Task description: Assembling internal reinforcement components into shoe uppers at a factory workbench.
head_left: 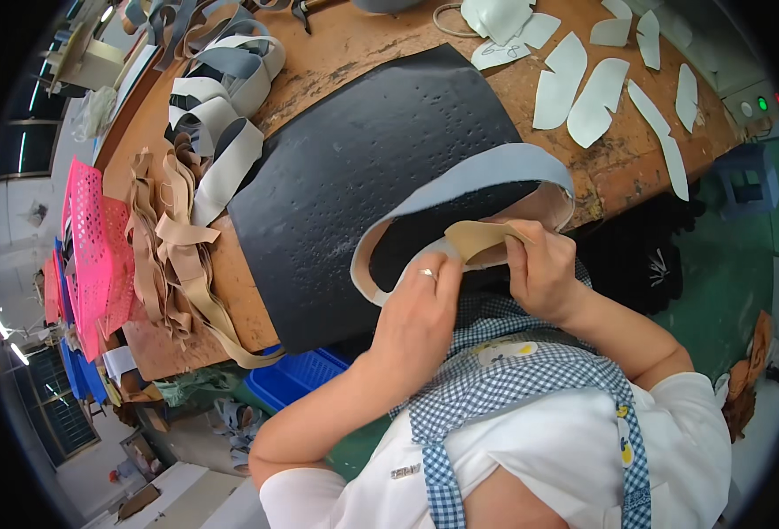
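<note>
A wide band of grey-blue, leather-like material (486, 169) with a pale pink-beige inner side curves in a loop in front of me, above the near edge of a black mat (363, 167). My left hand (418, 313), with a ring on one finger, is closed on the band at the loop's near side. A short tan strip (478, 236) lies along the band between my hands. My right hand (544, 269) pinches the tan strip's right end between thumb and fingers. Whether the strip is fixed to the band cannot be made out.
Tan strips (191, 256) and grey bands (231, 163) pile up left of the mat on the wooden table (337, 35). A pink perforated basket (89, 256) stands beyond them. White cut pieces (599, 101) lie at the far right. A blue crate (297, 375) sits below the table's edge.
</note>
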{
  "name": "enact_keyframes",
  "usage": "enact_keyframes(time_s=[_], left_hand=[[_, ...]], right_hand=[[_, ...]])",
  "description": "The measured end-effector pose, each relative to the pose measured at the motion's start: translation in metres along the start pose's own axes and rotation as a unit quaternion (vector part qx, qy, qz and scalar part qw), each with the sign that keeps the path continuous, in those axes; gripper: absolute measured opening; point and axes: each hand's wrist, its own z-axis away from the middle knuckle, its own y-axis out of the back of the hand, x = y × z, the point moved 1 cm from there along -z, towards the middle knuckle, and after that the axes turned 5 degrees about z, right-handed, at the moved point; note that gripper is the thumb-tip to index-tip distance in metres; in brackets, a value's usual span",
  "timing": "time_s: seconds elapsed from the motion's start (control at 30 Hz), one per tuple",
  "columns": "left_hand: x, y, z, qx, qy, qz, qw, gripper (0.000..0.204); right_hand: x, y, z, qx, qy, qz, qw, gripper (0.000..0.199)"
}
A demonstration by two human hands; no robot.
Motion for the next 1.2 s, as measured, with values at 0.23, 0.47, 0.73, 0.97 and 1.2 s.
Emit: enact_keyframes(time_s=[0.23,0.47,0.73,0.97,1.2], left_hand=[[-0.018,0.000,-0.015,-0.034,0.176,0.147,0.973,0.018],[-0.049,0.004,-0.031,-0.036,0.435,0.380,0.816,0.050],[-0.021,0.007,-0.036,-0.078,0.254,0.139,0.954,0.018],[-0.040,0.007,-0.038,-0.090,0.300,0.157,0.937,0.022],[-0.046,0.006,-0.040,-0.114,0.326,0.158,0.925,0.028]], right_hand=[[0.012,0.018,0.011,-0.034,-0.303,-0.128,0.944,0.021],[0.007,0.013,0.011,-0.123,0.089,-0.087,0.985,0.041],[-0.003,0.002,0.018,-0.150,0.082,0.068,0.983,0.048],[-0.002,-0.002,0.020,-0.155,0.086,0.077,0.981,0.048],[-0.004,-0.007,0.024,-0.179,0.130,0.153,0.963,0.054]])
